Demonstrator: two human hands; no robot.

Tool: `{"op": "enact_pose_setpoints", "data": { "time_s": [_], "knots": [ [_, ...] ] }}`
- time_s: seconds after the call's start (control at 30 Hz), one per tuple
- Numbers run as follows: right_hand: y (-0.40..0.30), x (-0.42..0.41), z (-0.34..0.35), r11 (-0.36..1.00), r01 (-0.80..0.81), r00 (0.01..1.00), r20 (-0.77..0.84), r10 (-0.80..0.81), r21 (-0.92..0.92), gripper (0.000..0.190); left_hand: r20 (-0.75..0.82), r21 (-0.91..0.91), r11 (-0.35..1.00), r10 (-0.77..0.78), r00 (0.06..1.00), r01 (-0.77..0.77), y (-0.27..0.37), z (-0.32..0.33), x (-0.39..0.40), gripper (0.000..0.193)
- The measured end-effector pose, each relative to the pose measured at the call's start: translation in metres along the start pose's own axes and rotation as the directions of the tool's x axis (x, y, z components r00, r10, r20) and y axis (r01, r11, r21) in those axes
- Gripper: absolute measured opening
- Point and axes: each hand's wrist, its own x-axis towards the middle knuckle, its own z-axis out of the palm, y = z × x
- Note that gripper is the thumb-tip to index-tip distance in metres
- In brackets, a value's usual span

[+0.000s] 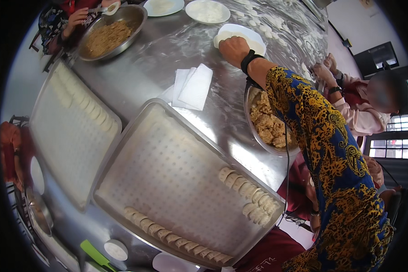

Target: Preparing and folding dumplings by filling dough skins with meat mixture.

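My right hand (234, 50), a dark band at its wrist, reaches over a white plate (255, 34) of round dough wrappers (225, 35). Its fingertips are hidden, so whether it grips a wrapper cannot be told. My left hand is out of view. Beneath my patterned sleeve stands a metal bowl of filling (267, 122). Before me, a large perforated tray (163, 163) holds a row of dumplings (180, 241) along its lower edge and a cluster (250, 193) at its right corner. Folded white paper (193, 86) lies on the floury metal table (142, 81).
A second tray (71, 142) at left bears rows of dumplings. Beyond it are a metal bowl of filling (108, 37) and a co-worker's hand (77, 17). Floured plates (207, 12) and dough pieces (267, 30) lie at the top. Another co-worker's hands (323, 69) are at right; a green-handled tool (95, 253) is below.
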Motion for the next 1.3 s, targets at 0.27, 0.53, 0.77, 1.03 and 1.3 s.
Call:
{"op": "enact_pose_setpoints", "data": {
  "time_s": [0.27, 0.53, 0.77, 1.03, 1.3],
  "knots": [
    [-0.010, 0.009, 0.000, 0.999, 0.007, 0.996, 0.084, -0.011, 0.048, 0.015, 0.018, 0.027, 0.999, 0.025, 1.000, -0.025, 0.001, 0.004, -0.004, 0.034],
    [-0.009, 0.009, -0.001, 0.999, -0.021, 0.990, 0.141, 0.015, 0.035, 0.016, 0.057, 0.062, 0.996, 0.056, 0.997, -0.059, 0.003, 0.012, 0.001, 0.034],
    [-0.049, -0.009, -0.024, 1.000, 0.008, 0.992, 0.124, -0.009, 0.006, 0.010, 0.102, 0.096, 0.989, 0.101, 0.990, -0.111, 0.009, 0.015, 0.006, 0.034],
    [-0.064, -0.012, -0.020, 0.989, -0.115, 0.992, 0.072, 0.108, 0.091, 0.014, 0.137, 0.140, 0.976, 0.150, 0.979, -0.169, 0.025, 0.007, 0.005, 0.033],
    [-0.078, -0.008, 0.004, 0.798, -0.418, 0.893, 0.035, 0.449, 0.435, 0.015, 0.166, 0.181, 0.959, 0.190, 0.968, -0.219, 0.037, 0.004, 0.000, 0.033]
  ]
}}
